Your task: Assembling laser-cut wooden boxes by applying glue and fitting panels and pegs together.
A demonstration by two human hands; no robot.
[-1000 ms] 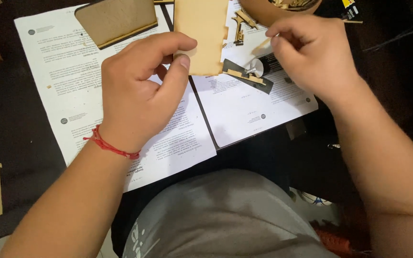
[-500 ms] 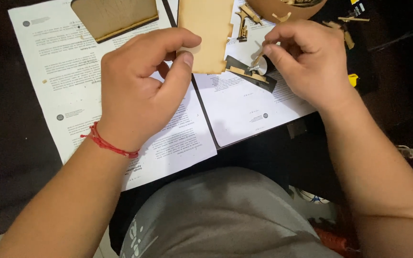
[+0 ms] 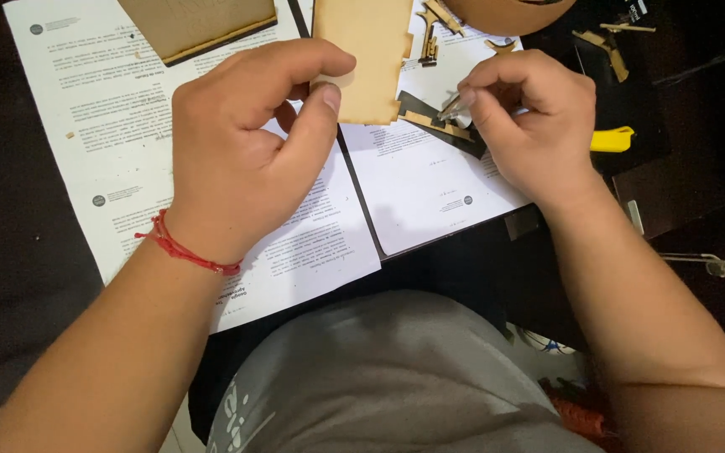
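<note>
Left hand (image 3: 245, 159) pinches the wooden panel (image 3: 362, 59); right hand (image 3: 530, 117) grips a small tool (image 3: 451, 107); best keep the panel steady, tool strokes light.

Dark tabletop (image 3: 27, 252) — dim room, light falling from above.

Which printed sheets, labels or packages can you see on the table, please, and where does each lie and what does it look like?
Left printed sheet: white paper with small dark text and round emblems, under the left hand.
Right printed sheet: white, mostly blank, beside the right hand.
Dark card: black strip under small wooden pieces, near the right fingertips.
No screens or signs visible.
</note>
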